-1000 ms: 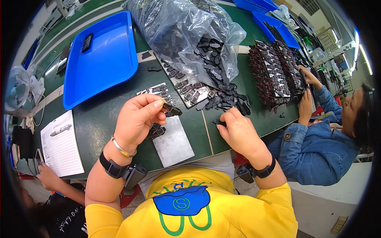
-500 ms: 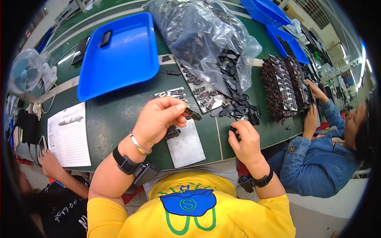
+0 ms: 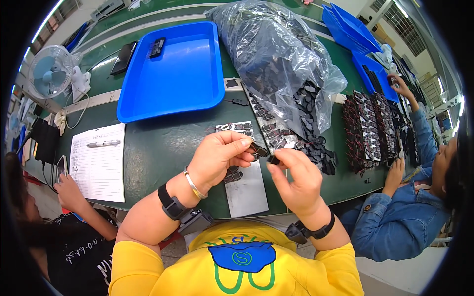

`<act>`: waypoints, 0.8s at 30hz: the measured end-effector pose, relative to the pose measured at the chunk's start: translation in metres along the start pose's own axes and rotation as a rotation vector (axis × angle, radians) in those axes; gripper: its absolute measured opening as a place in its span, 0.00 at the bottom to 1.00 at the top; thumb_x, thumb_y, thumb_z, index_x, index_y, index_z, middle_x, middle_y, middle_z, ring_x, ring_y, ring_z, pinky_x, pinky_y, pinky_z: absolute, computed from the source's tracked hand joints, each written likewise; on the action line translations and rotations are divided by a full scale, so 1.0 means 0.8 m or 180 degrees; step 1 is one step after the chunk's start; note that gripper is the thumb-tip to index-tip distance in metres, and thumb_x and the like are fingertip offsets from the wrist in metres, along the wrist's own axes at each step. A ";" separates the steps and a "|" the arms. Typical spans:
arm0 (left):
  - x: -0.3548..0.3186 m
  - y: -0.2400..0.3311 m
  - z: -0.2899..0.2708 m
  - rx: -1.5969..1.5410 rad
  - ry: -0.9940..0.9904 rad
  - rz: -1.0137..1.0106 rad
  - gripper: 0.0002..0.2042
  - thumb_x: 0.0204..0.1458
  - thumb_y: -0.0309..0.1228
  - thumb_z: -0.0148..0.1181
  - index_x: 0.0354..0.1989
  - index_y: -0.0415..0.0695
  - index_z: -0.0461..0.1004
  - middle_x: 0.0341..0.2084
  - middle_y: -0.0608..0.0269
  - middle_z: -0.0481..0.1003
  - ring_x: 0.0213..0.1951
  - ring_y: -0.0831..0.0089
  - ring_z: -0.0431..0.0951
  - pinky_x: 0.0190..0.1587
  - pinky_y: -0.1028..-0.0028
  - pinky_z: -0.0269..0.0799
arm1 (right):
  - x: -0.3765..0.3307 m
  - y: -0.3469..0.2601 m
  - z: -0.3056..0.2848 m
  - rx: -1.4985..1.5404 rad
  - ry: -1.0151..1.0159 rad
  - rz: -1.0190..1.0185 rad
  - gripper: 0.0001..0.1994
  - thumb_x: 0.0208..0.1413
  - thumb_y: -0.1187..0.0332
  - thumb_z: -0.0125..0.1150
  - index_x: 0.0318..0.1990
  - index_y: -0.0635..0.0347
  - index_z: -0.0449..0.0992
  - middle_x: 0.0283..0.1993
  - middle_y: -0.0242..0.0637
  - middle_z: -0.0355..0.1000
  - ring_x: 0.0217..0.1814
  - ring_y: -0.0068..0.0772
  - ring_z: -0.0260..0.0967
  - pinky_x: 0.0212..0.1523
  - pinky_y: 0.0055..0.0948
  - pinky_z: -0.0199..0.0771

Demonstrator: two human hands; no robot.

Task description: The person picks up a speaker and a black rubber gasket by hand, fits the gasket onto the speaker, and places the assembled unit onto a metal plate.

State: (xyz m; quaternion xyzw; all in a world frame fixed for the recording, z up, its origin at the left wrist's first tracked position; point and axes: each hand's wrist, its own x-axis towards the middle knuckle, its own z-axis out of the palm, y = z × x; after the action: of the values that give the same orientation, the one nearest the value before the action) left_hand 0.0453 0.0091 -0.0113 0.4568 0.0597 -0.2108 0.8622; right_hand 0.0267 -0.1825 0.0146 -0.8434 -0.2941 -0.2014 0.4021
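the green table is the biggest thing before me, and on it lies a clear plastic bag, from whose mouth dark flat pieces spill out. to the left of the bag is the blue tray; to the right stands a stack of red-wired parts. the lined sheet lies at the left, and nearer to the middle the metal plate bears small parts toward its far end. over this plate the two hands are close together. the left hand has thumb and forefinger clamped on a dark part; the right hand has thumb and forefinger closed on a smaller black piece, just beside that part (if the two touch, i cannot tell).

as i judge, the flat pieces could slide among the other parts, if an arm bumps the bag. the black piece could slip away, because only fingertips hold it, and too much pressure could bend the dark part.

about writing: the yellow shirt carries letters and a circled sign, the sheet has marks too small for reading from here, and on the parts in hand i find no label or brand.
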 end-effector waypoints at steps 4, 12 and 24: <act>-0.001 -0.002 0.003 -0.0162 0.0115 0.0065 0.07 0.51 0.28 0.55 0.34 0.37 0.73 0.25 0.61 0.75 0.27 0.75 0.76 0.30 0.78 0.75 | 0.013 -0.006 0.017 -0.0570 0.0116 -0.0345 0.13 0.39 0.80 0.63 0.36 0.66 0.72 0.36 0.46 0.71 0.31 0.41 0.71 0.32 0.28 0.73; -0.004 -0.006 0.005 -0.0152 0.0116 0.0066 0.08 0.51 0.28 0.55 0.35 0.36 0.73 0.27 0.61 0.75 0.28 0.76 0.75 0.31 0.79 0.74 | 0.006 -0.001 0.037 -0.0603 0.0237 -0.0297 0.13 0.38 0.81 0.63 0.36 0.68 0.72 0.36 0.47 0.72 0.33 0.43 0.72 0.32 0.30 0.74; -0.008 -0.010 0.008 -0.0028 -0.0013 -0.0022 0.08 0.51 0.26 0.54 0.37 0.35 0.72 0.30 0.57 0.75 0.32 0.71 0.77 0.36 0.76 0.74 | 0.000 0.003 0.031 -0.0597 0.0220 -0.0199 0.13 0.38 0.82 0.63 0.35 0.68 0.72 0.34 0.47 0.72 0.32 0.42 0.73 0.31 0.28 0.75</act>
State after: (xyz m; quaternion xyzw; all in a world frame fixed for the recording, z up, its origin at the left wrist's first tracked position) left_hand 0.0359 0.0018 -0.0116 0.4523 0.0604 -0.2145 0.8636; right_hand 0.0305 -0.1641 -0.0011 -0.8603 -0.2860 -0.2695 0.3248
